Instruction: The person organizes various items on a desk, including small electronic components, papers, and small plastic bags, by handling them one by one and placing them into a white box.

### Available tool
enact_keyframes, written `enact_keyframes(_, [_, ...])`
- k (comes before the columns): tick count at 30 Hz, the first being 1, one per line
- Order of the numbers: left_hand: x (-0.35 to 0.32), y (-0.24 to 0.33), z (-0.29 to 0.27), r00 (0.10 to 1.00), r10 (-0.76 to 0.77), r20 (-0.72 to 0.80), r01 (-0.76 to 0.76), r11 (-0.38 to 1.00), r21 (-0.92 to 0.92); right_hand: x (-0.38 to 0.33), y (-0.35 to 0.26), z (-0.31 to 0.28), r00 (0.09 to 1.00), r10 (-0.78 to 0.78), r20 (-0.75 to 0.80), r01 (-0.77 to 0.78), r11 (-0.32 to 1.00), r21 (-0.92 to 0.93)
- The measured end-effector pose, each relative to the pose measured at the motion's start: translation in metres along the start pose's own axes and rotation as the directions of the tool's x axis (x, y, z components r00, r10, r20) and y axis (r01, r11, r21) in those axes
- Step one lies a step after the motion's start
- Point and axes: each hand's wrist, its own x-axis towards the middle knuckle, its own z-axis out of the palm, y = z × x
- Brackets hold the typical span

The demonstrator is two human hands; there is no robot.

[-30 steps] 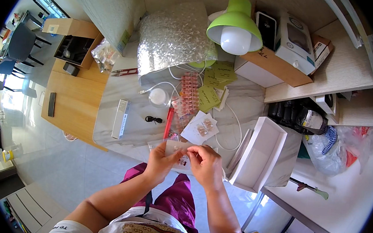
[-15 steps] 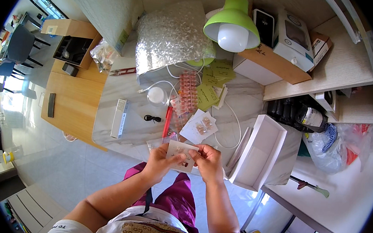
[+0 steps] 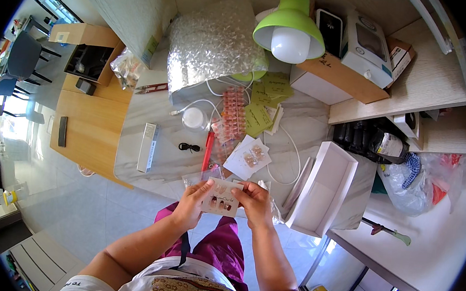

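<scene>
Left hand (image 3: 189, 205): clamped on the left edge of the white card (image 3: 221, 196)
Right hand (image 3: 256, 205): clamped on its right edge
White card: held at the marbled tabletop's (image 3: 170, 165) near edge

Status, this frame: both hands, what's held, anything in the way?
Left hand, right hand: gripping press-on nail card, one each side. Dark red nails in view. Card's middle unobstructed; open white box at right.
</scene>
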Motion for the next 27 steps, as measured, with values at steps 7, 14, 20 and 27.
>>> enact_keyframes(7, [0.0,-0.003,-0.005,0.991,0.013,-0.132,-0.012,1.0,0.005,0.001,-0.004,-0.003,0.999,-0.016,-0.031,0.02,0.994,0.107])
enact_keyframes(14, [-0.001,0.008,-0.02,0.977,0.037,-0.208,-0.043,0.999,-0.028,0.041,0.013,-0.054,0.832,-0.457,-0.316,0.072,0.653,-0.754])
enact_keyframes(20, [0.002,0.011,-0.025,0.986,0.068,-0.155,-0.075,0.996,-0.04,0.061,0.0,-0.031,0.846,-0.485,-0.221,-0.056,0.332,-0.942])
enact_keyframes(27, [0.003,0.012,-0.023,0.976,0.061,-0.21,-0.07,0.997,-0.036,0.065,0.004,-0.034,0.743,-0.656,-0.135,0.024,0.227,-0.974])
